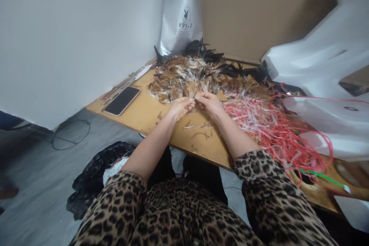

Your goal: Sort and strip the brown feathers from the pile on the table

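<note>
Over the near edge of a heap of brown, white and black feathers, my two hands meet almost fingertip to fingertip. My left hand is closed in a pinch at the base of a small brown feather. Close beside it, my right hand is pinched too, its thumb and fingers pressed together at the same spot; what lies between them is too small to make out. Stray feather bits lie on the wooden table below my hands.
A dark-screened phone lies at the table's left. Behind the feathers stands a silvery-white bag. Tangled pink and red strips cover the right side, next to a white moulded object. A black plastic bag sits on the floor.
</note>
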Motion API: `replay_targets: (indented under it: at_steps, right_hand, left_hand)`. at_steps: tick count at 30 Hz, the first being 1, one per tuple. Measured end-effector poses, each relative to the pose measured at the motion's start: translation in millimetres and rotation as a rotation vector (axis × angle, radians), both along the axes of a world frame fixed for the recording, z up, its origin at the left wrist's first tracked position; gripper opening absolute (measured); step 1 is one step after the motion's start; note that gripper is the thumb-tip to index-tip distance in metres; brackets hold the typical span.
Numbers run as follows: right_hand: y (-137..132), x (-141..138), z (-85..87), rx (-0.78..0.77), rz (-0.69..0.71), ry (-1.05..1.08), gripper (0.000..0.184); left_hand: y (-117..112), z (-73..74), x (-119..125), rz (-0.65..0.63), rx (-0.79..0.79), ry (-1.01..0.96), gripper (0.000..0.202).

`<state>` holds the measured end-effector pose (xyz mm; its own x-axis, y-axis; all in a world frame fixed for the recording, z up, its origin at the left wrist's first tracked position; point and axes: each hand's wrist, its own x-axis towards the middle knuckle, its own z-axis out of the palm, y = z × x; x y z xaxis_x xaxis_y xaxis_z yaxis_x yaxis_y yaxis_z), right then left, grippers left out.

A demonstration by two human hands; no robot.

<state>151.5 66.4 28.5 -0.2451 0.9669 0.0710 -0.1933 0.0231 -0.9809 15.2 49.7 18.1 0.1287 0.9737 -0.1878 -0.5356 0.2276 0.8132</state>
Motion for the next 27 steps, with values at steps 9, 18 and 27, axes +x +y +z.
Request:
replay_targets:
  at_steps: [9, 18, 27]
  right_hand:
    - [-0.2, -0.5, 0.3, -0.075, -0.063, -0.001, 0.033]
    - [1.1, 0.4, -0.4, -0.046, -0.045, -0.021, 0.029]
    - [15.3, 34.4, 10.4, 0.042, -0.332, -0.199, 0.027]
  left_hand:
    - [-2.4, 0.0, 0.4, -0.066, 0.030, 0.027, 0.005]
    - [-2.3, -2.8, -0.2, -0.057, 0.108, 0.137, 0.013]
    - [6.4, -3.2, -11.2, 0.176, 0.093, 0.030, 0.013]
